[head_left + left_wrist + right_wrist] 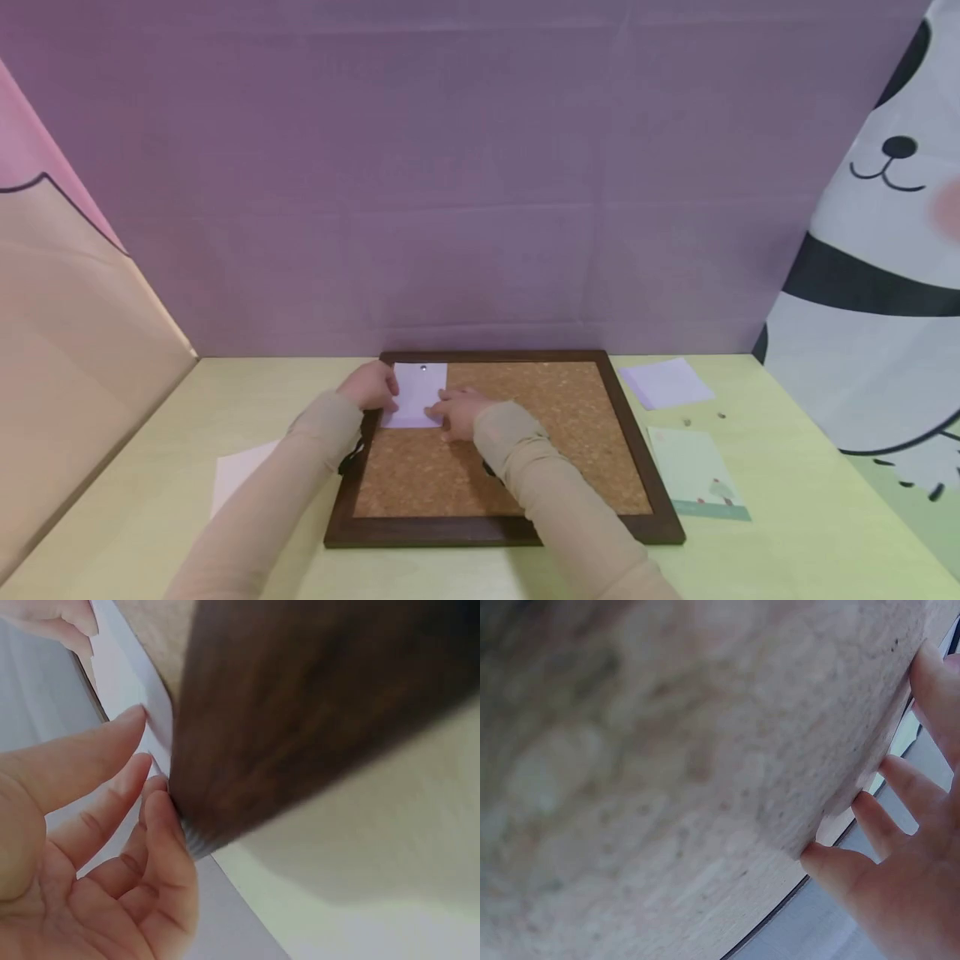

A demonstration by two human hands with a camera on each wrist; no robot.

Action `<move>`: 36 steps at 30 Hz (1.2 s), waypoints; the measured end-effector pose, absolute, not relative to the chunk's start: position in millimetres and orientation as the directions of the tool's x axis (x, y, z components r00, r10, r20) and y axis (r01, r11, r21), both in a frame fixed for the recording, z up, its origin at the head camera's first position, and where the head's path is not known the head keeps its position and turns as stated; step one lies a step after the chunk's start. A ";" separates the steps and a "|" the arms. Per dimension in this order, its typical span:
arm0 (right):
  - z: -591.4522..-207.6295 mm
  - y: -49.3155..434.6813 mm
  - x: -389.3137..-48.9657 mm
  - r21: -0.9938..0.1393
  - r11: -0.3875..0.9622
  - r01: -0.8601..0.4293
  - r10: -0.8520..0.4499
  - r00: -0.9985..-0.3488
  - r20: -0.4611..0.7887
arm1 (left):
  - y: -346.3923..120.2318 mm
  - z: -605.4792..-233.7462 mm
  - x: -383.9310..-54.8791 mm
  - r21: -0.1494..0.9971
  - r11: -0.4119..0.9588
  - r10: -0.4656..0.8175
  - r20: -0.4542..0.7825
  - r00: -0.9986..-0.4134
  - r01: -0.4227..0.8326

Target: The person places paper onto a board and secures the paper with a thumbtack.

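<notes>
A pale lilac sheet of note paper lies at the upper left of a cork board with a dark brown frame. Near the sheet's top edge sits a small silver pin. My left hand has its fingertips at the paper's left edge, over the frame; in the left wrist view the thumb and index finger reach the sheet while the other fingers bend beside the frame. At the lower right edge of the paper, my right hand touches down with spread fingertips, seen against the cork in the right wrist view.
Right of the board lie lilac papers, two small shiny pins and a light green card with a tree print. Another pale sheet lies partly under my left forearm's view. A purple cloth hangs behind the table.
</notes>
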State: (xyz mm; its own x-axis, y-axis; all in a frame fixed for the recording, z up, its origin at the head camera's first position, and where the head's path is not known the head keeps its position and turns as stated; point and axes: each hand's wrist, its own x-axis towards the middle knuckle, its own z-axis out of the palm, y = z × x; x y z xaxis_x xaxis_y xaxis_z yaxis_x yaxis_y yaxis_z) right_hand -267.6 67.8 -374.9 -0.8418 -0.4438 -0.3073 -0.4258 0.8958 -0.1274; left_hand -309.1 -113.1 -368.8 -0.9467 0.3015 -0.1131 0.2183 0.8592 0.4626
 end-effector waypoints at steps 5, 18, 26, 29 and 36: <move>-370.3 68.5 -264.0 -0.133 0.901 -0.413 -0.433 -0.842 -0.322 | -120.4 -372.8 -306.6 0.486 0.839 0.323 -0.081 -0.943 0.246; -360.9 69.6 -259.1 -0.145 0.901 -0.409 -0.434 -0.839 -0.328 | -137.0 -374.0 -299.9 0.474 0.822 0.383 -0.049 -0.922 0.316; -366.7 68.3 -259.7 -0.147 0.901 -0.408 -0.434 -0.843 -0.318 | -143.2 -376.6 -289.5 0.507 0.798 0.407 -0.053 -0.912 0.327; -369.0 67.8 -260.5 -0.148 0.904 -0.400 -0.427 -0.847 -0.316 | -146.0 -376.3 -285.7 0.519 0.787 0.417 -0.049 -0.907 0.334; -371.7 67.1 -262.2 -0.145 0.908 -0.394 -0.420 -0.851 -0.316 | -153.6 -374.3 -279.2 0.509 0.786 0.442 -0.064 -0.895 0.351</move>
